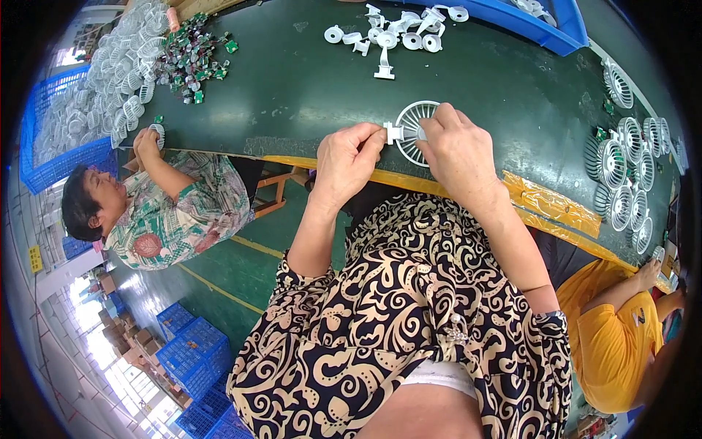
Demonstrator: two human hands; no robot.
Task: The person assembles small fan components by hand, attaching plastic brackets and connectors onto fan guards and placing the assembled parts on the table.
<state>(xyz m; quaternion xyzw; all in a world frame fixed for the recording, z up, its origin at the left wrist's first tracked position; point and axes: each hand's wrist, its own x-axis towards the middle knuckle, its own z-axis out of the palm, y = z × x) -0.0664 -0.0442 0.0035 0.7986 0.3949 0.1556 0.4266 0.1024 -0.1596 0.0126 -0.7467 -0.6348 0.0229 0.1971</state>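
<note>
Over the near edge of the green table, my left hand (345, 162) is closed, its thumb and forefinger pinching a small white plastic bracket (393, 132). The bracket meets the left side of a round white fan guard (414, 117) with radial ribs. My right hand (459, 150) is closed at the guard's right side, its fingers bent over the middle and hiding part of the ribs. Whether it holds anything else there cannot be seen. Farther up the table lies a loose pile of similar white brackets (386, 39), one standing apart nearer to me.
Green circuit boards (191, 62) and a heap of clear-white fan guards (110, 80) lie at the left, by a blue crate (62, 157). More guards (621, 164) stand at the right. A blue bin (541, 33) is at the back. Co-workers sit on both sides.
</note>
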